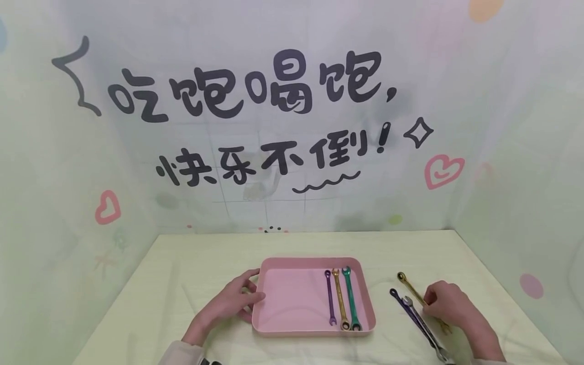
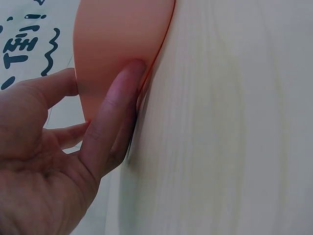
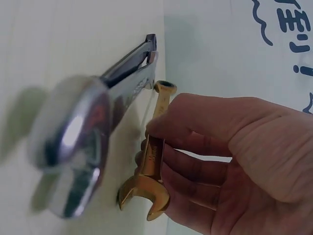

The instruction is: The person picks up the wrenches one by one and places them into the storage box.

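Note:
My left hand [image 1: 230, 300] holds the left side of a pink tray [image 1: 292, 299], its thumb over the rim and other fingers against the outer wall. Inside the tray, toward its right end, a purple wrench [image 1: 330, 299], a gold wrench [image 1: 339, 294] and a green wrench [image 1: 351, 299] lie side by side. Right of the tray, my right hand [image 1: 449, 304] pinches another gold combination wrench [image 3: 155, 154] by its shaft between thumb and fingers. Its ring end points away from me; the open jaw end shows below the fingers in the right wrist view.
Beside the held wrench, a dark purple wrench [image 1: 412, 314] and a silver wrench [image 1: 426, 327] lie close together on the pale wooden table [image 1: 205, 248]. Printed white curtains [image 1: 292, 213] with lettering enclose the table at the back and sides.

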Demonstrator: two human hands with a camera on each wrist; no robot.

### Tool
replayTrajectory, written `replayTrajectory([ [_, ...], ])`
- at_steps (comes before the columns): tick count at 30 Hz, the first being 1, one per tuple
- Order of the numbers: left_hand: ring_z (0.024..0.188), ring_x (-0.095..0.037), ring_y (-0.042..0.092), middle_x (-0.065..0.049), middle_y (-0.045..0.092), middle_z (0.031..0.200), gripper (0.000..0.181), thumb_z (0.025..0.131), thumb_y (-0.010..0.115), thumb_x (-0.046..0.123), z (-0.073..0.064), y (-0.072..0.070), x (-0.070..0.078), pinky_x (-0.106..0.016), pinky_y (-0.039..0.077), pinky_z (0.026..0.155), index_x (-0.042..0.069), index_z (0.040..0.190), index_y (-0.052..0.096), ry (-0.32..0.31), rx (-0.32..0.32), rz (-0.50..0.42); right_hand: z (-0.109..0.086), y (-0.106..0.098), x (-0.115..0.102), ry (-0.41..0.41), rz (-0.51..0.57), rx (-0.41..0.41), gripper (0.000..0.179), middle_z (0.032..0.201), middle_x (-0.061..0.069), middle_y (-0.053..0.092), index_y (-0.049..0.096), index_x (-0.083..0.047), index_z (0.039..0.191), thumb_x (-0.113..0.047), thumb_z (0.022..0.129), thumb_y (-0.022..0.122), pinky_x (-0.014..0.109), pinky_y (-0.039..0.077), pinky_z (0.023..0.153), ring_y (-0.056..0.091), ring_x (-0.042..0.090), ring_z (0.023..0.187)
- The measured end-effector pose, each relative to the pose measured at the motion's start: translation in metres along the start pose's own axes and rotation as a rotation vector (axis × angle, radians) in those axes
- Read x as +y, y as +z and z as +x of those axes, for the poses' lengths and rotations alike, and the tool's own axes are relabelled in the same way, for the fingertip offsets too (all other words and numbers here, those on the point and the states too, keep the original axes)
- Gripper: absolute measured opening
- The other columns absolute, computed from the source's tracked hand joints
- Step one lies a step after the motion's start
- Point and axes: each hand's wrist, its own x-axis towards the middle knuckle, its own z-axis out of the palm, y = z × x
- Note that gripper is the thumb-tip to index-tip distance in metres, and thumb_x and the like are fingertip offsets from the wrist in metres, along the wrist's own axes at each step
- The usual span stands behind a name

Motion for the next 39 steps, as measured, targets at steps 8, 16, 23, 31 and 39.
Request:
replayTrajectory([
  [8,0.083,-0.022,0.069,-0.019,0.051,0.115,0.078,0.098,0.071,0.02,0.001,-0.001,-0.001,-0.043,0.068,0.062,0.003,0.161,0.027,0.001,-0.016,-0.011,-0.001,-0.006,-0.004,-0.031,-0.022,0.029,0.004,0.074,-0.001,0.066,0.072,-0.007,0.079,-0.007,0.082,0.074,0.03,0.047,0.058,0.053,0.015,0.067],
  [16,0.083,-0.023,0.069,-0.019,0.051,0.115,0.077,0.098,0.071,0.02,0.003,-0.002,0.0,-0.044,0.067,0.062,0.004,0.161,0.028,0.003,-0.009,0.008,-0.005,-0.014,-0.011,-0.075,0.09,0.05,0.004,0.077,0.0,0.069,0.075,-0.004,0.087,-0.007,0.087,0.073,0.022,0.048,0.055,0.055,0.009,0.064],
  [23,0.082,-0.022,0.069,-0.019,0.052,0.115,0.077,0.099,0.07,0.021,0.002,-0.002,0.001,-0.044,0.067,0.062,0.004,0.161,0.027,0.007,-0.015,0.001,-0.004,-0.016,-0.022,-0.056,0.318,0.008,0.013,0.083,0.007,0.072,0.074,0.006,0.1,-0.003,0.092,0.069,0.025,0.061,0.056,0.064,0.011,0.068],
  [31,0.083,-0.023,0.069,-0.02,0.052,0.116,0.078,0.098,0.071,0.022,0.001,-0.003,0.001,-0.044,0.068,0.063,0.005,0.161,0.029,-0.004,-0.011,0.005,-0.002,-0.007,-0.045,-0.107,0.497,-0.038,0.022,0.087,0.014,0.073,0.07,0.013,0.106,-0.005,0.092,0.071,0.03,0.065,0.061,0.067,0.011,0.069],
  [39,0.084,-0.023,0.068,-0.02,0.052,0.116,0.077,0.098,0.071,0.021,0.002,-0.001,0.001,-0.043,0.068,0.064,0.005,0.161,0.029,-0.01,-0.01,0.003,0.007,0.005,-0.07,-0.131,0.607,-0.124,0.027,0.086,0.01,0.072,0.069,0.014,0.109,-0.008,0.094,0.072,0.03,0.064,0.062,0.067,0.013,0.071],
])
